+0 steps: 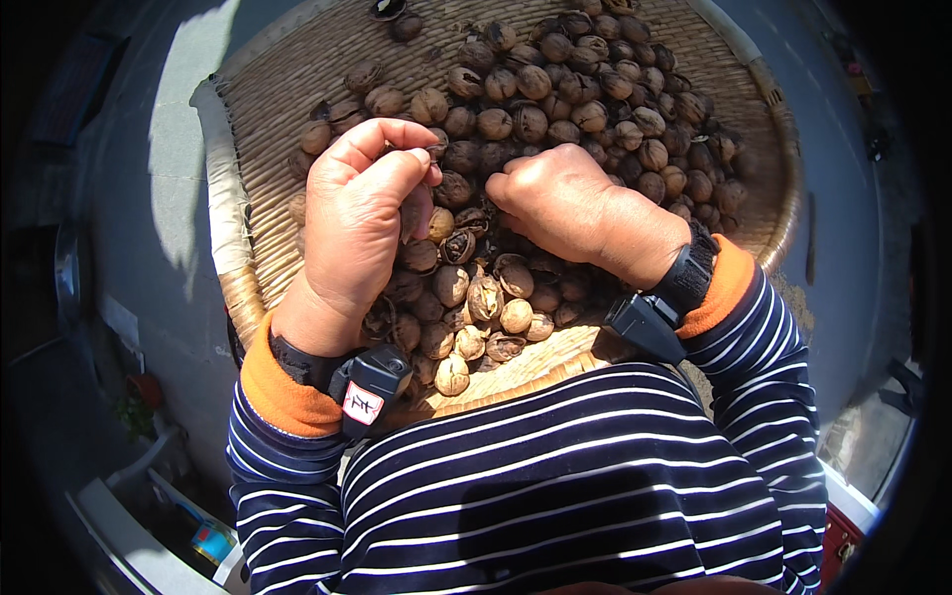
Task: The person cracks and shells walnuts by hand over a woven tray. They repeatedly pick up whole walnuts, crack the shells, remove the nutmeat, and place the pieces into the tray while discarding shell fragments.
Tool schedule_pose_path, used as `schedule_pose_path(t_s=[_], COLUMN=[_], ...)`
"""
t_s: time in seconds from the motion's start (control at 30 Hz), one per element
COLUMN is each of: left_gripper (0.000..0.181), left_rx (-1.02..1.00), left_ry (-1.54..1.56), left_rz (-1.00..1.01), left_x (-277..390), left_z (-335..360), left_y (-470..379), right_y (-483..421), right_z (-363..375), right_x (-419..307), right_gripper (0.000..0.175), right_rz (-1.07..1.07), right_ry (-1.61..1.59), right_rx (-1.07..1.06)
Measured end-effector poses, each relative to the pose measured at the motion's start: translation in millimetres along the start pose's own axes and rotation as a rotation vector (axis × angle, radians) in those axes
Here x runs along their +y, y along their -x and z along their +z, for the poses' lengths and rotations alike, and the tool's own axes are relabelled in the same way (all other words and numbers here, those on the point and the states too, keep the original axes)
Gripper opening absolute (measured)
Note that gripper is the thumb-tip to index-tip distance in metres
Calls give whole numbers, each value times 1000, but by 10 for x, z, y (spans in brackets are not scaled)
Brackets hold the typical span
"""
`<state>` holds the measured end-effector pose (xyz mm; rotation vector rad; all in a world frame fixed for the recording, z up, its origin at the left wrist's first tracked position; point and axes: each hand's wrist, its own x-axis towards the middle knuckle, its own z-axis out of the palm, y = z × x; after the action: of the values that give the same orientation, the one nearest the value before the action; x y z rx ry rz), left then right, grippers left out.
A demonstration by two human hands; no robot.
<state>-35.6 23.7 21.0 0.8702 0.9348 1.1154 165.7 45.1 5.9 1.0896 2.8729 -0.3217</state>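
Observation:
Many walnuts (534,82) lie in a woven wicker tray (275,74) in front of me, several still with dark, dried husk on them. My left hand (357,201) is curled above the left part of the heap, thumb and fingers pinched together. A brown walnut piece (410,213) shows inside its curled fingers, mostly covered. My right hand (569,204) is bent down over the middle of the heap. Its fingertips are hidden, so whether it grips anything cannot be seen. Between and below the hands lie a split walnut (485,296) with pale insides and a dark opened husk (457,246).
Black devices are strapped to both wrists, the left one (375,383) bearing a marked sticker. The tray's near rim (513,385) meets my striped top. Around it is a grey floor (175,260). A potted plant (145,394) stands at left, a red cabinet (840,547) at lower right.

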Motion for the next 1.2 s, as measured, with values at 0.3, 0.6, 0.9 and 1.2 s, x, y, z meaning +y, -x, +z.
schedule_pose_path(t_s=[0.3,0.6,0.9,1.2], left_gripper=[13,12,13,13], left_rx=[-4,25,-11,-16], left_ry=[-4,-43,-58,-55], left_rz=[-9,-17,-1,7], left_x=[25,28,25,27], left_z=[46,66,43,35], left_y=[19,21,24,23], right_y=[-183,-169,-118,-40], right_z=[192,-72,-174,-127], right_x=[-61,172,-20,-78], right_gripper=[11,8,9,15], right_rz=[-54,-48,39,79], right_ry=[-246,-341,-167,-250], right_rx=[-13,140,-184,-248])
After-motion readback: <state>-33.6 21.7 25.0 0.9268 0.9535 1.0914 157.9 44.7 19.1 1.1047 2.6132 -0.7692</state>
